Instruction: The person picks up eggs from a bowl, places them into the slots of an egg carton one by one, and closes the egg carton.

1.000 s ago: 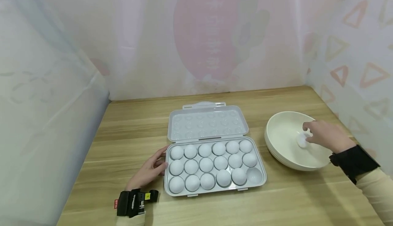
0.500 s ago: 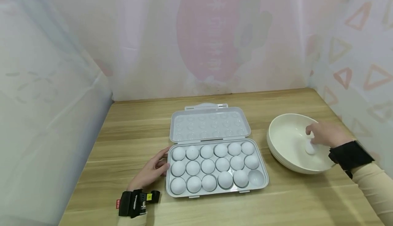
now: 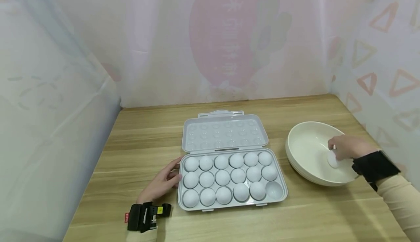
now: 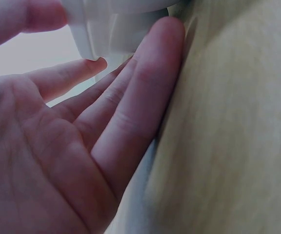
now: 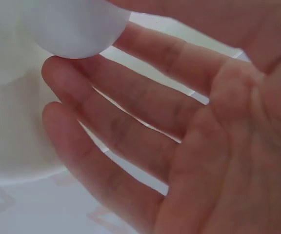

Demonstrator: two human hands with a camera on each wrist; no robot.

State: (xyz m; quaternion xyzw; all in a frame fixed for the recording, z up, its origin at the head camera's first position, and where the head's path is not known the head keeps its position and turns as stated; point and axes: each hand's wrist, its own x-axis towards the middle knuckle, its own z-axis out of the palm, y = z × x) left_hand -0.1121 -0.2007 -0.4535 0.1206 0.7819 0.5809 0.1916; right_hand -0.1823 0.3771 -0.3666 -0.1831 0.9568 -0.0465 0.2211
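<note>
A white egg [image 3: 332,159] is pinched between the thumb and fingers of my right hand [image 3: 350,148], inside a cream bowl [image 3: 308,145] at the right. In the right wrist view the egg [image 5: 84,29] rests against the fingertips, partly cut off at the top. My left hand [image 3: 161,181] touches the left end of a grey egg box [image 3: 229,207], its fingers fairly straight in the left wrist view. White eggs [image 3: 222,177] fill the box's cups, except for one bare cup [image 3: 273,190] at the front right corner.
The egg box's lid [image 3: 224,132] lies folded back behind it on the wooden table [image 3: 147,132]. Pale printed sheets [image 3: 157,52] wall off the back and both sides. The right-hand sheet stands close beside the bowl.
In the bowl, my right hand has closed around the egg, which sits slightly tilted now. The view shifted a little. My left hand has stayed at the egg box.
</note>
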